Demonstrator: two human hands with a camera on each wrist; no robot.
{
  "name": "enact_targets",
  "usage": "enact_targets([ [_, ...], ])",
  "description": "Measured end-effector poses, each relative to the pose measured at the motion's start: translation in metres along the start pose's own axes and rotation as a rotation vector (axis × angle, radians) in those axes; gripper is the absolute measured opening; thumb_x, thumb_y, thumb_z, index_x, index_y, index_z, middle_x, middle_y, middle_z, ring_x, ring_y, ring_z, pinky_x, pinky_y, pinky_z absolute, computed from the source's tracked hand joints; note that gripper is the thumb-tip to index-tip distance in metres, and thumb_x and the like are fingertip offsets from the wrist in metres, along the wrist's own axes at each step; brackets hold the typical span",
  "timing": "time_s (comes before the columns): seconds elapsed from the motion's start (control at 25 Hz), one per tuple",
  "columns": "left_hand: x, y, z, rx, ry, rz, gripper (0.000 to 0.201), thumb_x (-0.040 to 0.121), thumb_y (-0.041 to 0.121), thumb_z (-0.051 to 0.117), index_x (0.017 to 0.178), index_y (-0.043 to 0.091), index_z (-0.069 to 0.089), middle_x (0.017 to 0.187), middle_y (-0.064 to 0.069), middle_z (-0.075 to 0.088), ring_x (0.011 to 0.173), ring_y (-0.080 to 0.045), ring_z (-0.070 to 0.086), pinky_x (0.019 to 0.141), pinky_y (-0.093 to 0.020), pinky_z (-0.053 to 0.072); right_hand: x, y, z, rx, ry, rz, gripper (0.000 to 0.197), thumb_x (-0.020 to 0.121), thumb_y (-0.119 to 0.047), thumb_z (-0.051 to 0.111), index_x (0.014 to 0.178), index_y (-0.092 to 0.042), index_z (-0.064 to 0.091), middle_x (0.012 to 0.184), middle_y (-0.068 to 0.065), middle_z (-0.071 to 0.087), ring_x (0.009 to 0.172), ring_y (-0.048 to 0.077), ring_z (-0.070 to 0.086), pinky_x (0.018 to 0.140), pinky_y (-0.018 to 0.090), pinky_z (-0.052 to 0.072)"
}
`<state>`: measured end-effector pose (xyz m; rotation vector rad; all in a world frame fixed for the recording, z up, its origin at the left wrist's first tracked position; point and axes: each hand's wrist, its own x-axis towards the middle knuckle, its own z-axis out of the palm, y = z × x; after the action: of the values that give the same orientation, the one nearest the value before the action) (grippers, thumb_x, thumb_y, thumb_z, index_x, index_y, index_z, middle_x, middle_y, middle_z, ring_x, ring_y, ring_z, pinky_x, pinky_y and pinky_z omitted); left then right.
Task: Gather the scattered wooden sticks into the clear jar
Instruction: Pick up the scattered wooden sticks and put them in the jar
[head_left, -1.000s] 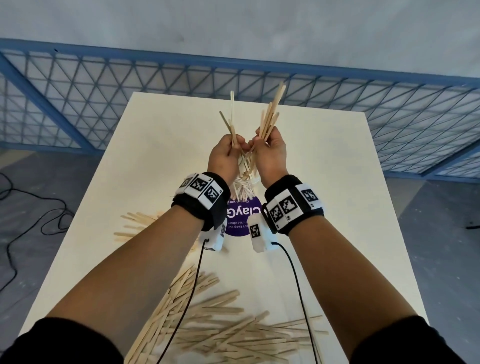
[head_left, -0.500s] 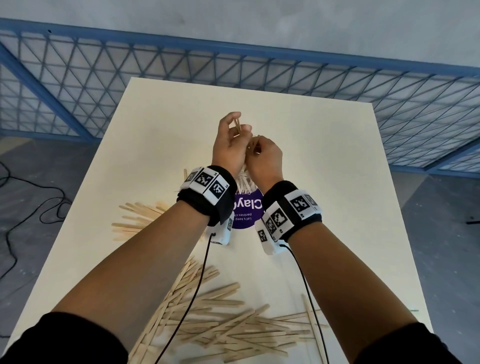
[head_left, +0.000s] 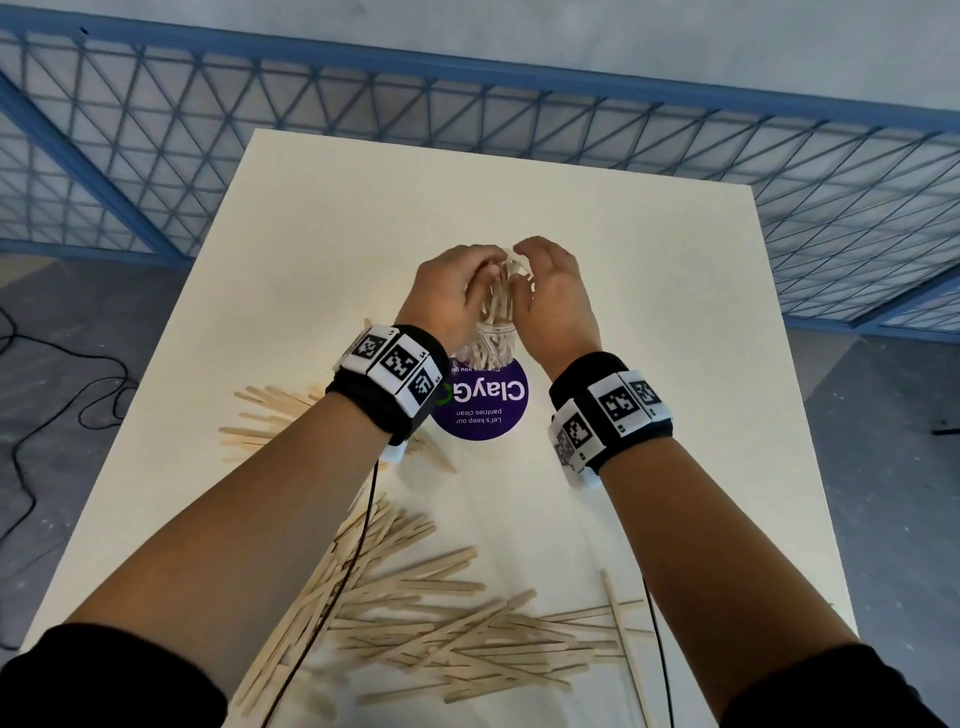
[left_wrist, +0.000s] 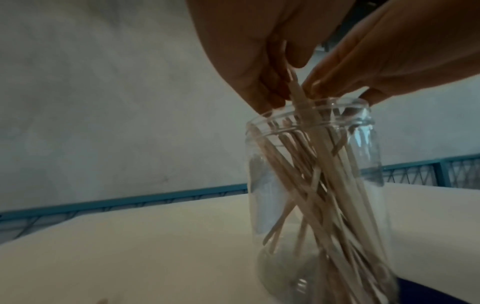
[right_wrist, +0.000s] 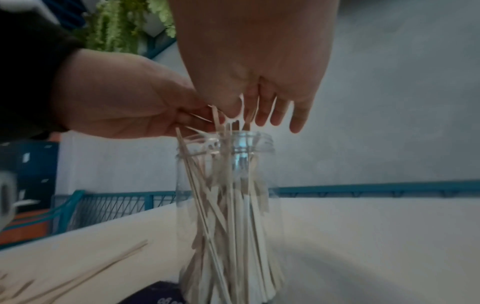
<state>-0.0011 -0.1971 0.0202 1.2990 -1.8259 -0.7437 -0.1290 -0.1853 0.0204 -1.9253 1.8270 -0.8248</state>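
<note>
A clear jar (head_left: 488, 343) stands upright mid-table, packed with wooden sticks (left_wrist: 335, 185). Both hands hover right over its mouth. My left hand (head_left: 457, 291) curls its fingers round the tops of a few sticks poking past the rim (left_wrist: 293, 90). Beside it, my right hand (head_left: 550, 296) keeps its fingers straight and pointed down (right_wrist: 262, 115), touching the stick tops. Loose sticks (head_left: 441, 623) lie scattered near the front edge, and a smaller pile (head_left: 270, 415) sits under my left wrist.
A purple round label (head_left: 483, 400) lies at the jar's foot. The cream table (head_left: 649, 260) is bare behind and right of the jar. Thin black cables (head_left: 358, 545) hang from both wristbands over the loose sticks. A blue mesh fence (head_left: 467, 88) runs behind.
Both hands dropped from holding bundles of sticks high above the jar to its mouth. The sticks slid down into the jar, and the right hand's fingers straightened.
</note>
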Motion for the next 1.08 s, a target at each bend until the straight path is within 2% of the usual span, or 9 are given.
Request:
enact_targets([
  [0.12, -0.005, -0.002, 0.000, -0.031, 0.055, -0.079, 0.020, 0.089, 0.006, 0.057, 0.103, 0.004, 0.071, 0.098, -0.013, 0.073, 0.083, -0.014, 0.063, 0.076, -0.003, 0.044, -0.001, 0.004, 0.003, 0.061, -0.143, -0.007, 0.051, 0.092, -0.017, 0.048, 0.139, -0.002, 0.035, 0.146, 0.014, 0.037, 0.137, 0.024, 0.033, 0.114, 0.030, 0.029],
  [0.36, 0.015, 0.001, 0.004, 0.336, -0.197, -0.048, 0.040, 0.091, 0.035, 0.039, 0.118, 0.020, 0.064, 0.107, -0.013, 0.068, 0.105, -0.032, 0.056, 0.092, -0.039, 0.045, 0.022, 0.010, 0.008, 0.037, -0.101, 0.013, 0.034, 0.092, -0.005, 0.044, 0.125, 0.002, 0.053, 0.131, 0.019, 0.051, 0.118, 0.029, 0.052, 0.097, 0.020, 0.036],
  [0.44, 0.011, 0.000, 0.003, 0.361, -0.123, -0.021, 0.053, 0.088, 0.046, 0.033, 0.121, 0.017, 0.061, 0.119, -0.010, 0.061, 0.111, -0.030, 0.051, 0.094, -0.040, 0.042, 0.028, 0.017, 0.009, 0.051, -0.068, 0.026, 0.030, 0.091, -0.003, 0.046, 0.118, 0.002, 0.058, 0.122, 0.020, 0.056, 0.107, 0.030, 0.058, 0.088, 0.019, 0.040],
  [0.56, -0.011, -0.016, 0.000, 0.261, 0.101, -0.035, 0.051, 0.078, 0.041, 0.045, 0.116, 0.009, 0.059, 0.111, -0.016, 0.055, 0.100, -0.027, 0.054, 0.088, -0.039, 0.044, 0.030, 0.024, 0.011, 0.087, -0.019, 0.048, 0.026, 0.090, -0.002, 0.049, 0.111, 0.002, 0.063, 0.114, 0.019, 0.059, 0.095, 0.030, 0.062, 0.079, 0.017, 0.041],
  [0.72, -0.030, -0.030, 0.007, 0.138, 0.178, -0.015, 0.018, 0.083, 0.014, 0.058, 0.093, 0.003, 0.069, 0.089, -0.015, 0.064, 0.073, -0.017, 0.057, 0.073, -0.023, 0.050, 0.030, 0.027, 0.010, 0.123, 0.012, 0.021, 0.028, 0.087, 0.000, 0.051, 0.112, -0.001, 0.064, 0.112, 0.018, 0.061, 0.092, 0.026, 0.062, 0.077, 0.011, 0.038],
  [0.8, -0.023, -0.024, 0.007, 0.098, 0.209, -0.042, 0.015, 0.085, 0.010, 0.060, 0.091, 0.001, 0.071, 0.088, -0.015, 0.068, 0.072, -0.013, 0.057, 0.070, -0.003, 0.042, 0.031, 0.027, 0.009, 0.138, 0.032, -0.002, 0.029, 0.086, 0.003, 0.049, 0.110, 0.000, 0.065, 0.109, 0.020, 0.063, 0.092, 0.027, 0.063, 0.077, 0.008, 0.037],
  [0.88, -0.009, -0.014, 0.005, 0.069, 0.231, -0.090, 0.017, 0.086, 0.012, 0.061, 0.095, 0.001, 0.070, 0.089, -0.012, 0.069, 0.074, -0.010, 0.055, 0.069, 0.003, 0.038, 0.031, 0.027, 0.008, 0.143, 0.045, -0.007, 0.028, 0.086, 0.003, 0.050, 0.108, 0.001, 0.067, 0.106, 0.021, 0.064, 0.091, 0.029, 0.064, 0.077, 0.008, 0.037],
  [0.96, 0.004, -0.005, 0.004, 0.082, 0.194, -0.174, 0.016, 0.087, 0.013, 0.061, 0.098, 0.003, 0.067, 0.088, -0.006, 0.069, 0.074, -0.011, 0.057, 0.067, 0.000, 0.039, 0.031, 0.028, 0.006, 0.130, 0.035, -0.017, 0.027, 0.085, 0.001, 0.052, 0.107, 0.000, 0.067, 0.106, 0.021, 0.065, 0.089, 0.029, 0.065, 0.077, 0.010, 0.038],
  [1.08, 0.016, 0.002, 0.006, 0.240, 0.034, -0.195, 0.022, 0.084, 0.012, 0.060, 0.103, 0.014, 0.071, 0.100, -0.008, 0.071, 0.093, -0.023, 0.064, 0.086, -0.027, 0.049, 0.031, 0.027, 0.002, 0.111, -0.029, -0.035, 0.029, 0.083, -0.001, 0.054, 0.110, -0.001, 0.066, 0.109, 0.020, 0.064, 0.091, 0.028, 0.064, 0.079, 0.013, 0.041],
])
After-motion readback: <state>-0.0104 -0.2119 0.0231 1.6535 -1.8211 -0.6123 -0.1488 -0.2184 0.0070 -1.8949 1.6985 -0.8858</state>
